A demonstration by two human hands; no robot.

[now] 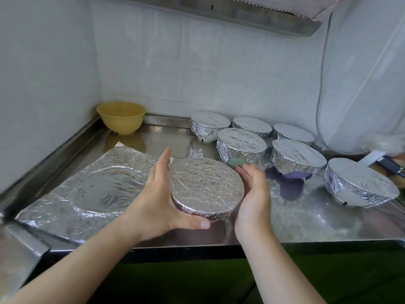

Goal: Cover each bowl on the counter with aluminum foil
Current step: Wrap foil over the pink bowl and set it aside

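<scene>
A foil-covered bowl sits between my two hands near the counter's front edge. My left hand cups its left side with fingers straight up and the thumb under its front rim. My right hand presses against its right side. A loose foil sheet with a round imprint lies flat to the left. A bare yellow bowl stands in the back left corner. Several foil-covered bowls stand at the back right and right.
The steel counter has a raised lip along the tiled wall. A cable hangs down the right wall. A dark device lies at the far right edge. A range hood is overhead.
</scene>
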